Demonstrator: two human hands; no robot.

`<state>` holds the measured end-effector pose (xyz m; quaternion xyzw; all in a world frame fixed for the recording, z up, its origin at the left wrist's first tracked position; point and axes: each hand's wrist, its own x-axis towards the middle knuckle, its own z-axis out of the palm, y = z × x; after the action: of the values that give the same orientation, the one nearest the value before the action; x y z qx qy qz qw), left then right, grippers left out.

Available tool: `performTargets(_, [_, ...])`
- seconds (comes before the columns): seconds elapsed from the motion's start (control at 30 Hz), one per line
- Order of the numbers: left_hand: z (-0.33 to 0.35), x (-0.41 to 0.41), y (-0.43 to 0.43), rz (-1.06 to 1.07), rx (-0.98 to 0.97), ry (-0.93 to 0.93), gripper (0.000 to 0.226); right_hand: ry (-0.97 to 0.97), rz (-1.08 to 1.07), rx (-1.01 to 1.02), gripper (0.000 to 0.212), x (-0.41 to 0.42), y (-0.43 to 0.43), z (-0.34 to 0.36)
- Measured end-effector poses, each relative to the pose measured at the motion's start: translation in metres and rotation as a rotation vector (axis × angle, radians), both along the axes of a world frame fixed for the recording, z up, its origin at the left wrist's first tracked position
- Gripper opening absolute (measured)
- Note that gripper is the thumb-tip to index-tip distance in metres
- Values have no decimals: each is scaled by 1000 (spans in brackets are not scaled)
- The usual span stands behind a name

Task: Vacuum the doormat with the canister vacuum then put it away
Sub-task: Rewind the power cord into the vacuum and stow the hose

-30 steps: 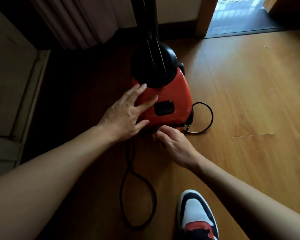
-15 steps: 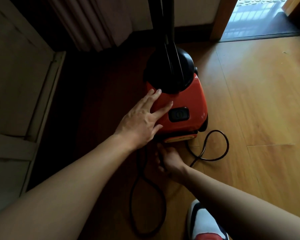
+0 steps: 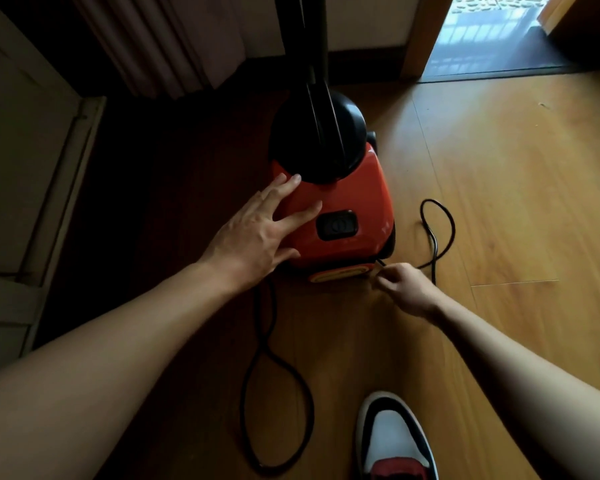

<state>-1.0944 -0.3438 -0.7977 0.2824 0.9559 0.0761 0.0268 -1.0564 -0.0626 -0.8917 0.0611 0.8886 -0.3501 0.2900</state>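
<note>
Left hand (image 3: pixel 253 233) lies flat, fingers spread apart, on the orange plastic canister vacuum (image 3: pixel 347 202), which stands on the wooden floor (image 3: pixel 516 168). Its black wand (image 3: pixel 314 46) is cut off at the top edge. Right hand (image 3: pixel 404 287) pinches the thin black power cord (image 3: pixel 434 251) at the vacuum's rear, fingertips partly hidden. White-and-black shoe (image 3: pixel 392 441) is cut off below.

A home, by the look of it: a wood-plank floor (image 3: pixel 499 188), a pleated curtain (image 3: pixel 174 39) hanging to the skirting, and a wooden door frame (image 3: pixel 418 32) opening onto a tiled threshold (image 3: pixel 482 36).
</note>
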Motion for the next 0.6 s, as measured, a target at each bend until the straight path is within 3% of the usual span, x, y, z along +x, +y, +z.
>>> performTargets(0.1, [0,0,0,-1,-4,6,79,14,20,66,34,-9,8,13])
performTargets(0.27, [3,1,2,22,1,-15,79,-187,-293,-435,35,-8,14,47])
performTargets(0.4, [3,1,2,21,-21,-18,78,-231,-373,-606,34,5,7,70])
performTargets(0.5, [3,1,3,29,-43,-9,79,-176,-252,-605,36,11,-6,90])
performTargets(0.6, [5,3,7,40,-82,7,79,-119,101,-415,37,16,-29,118])
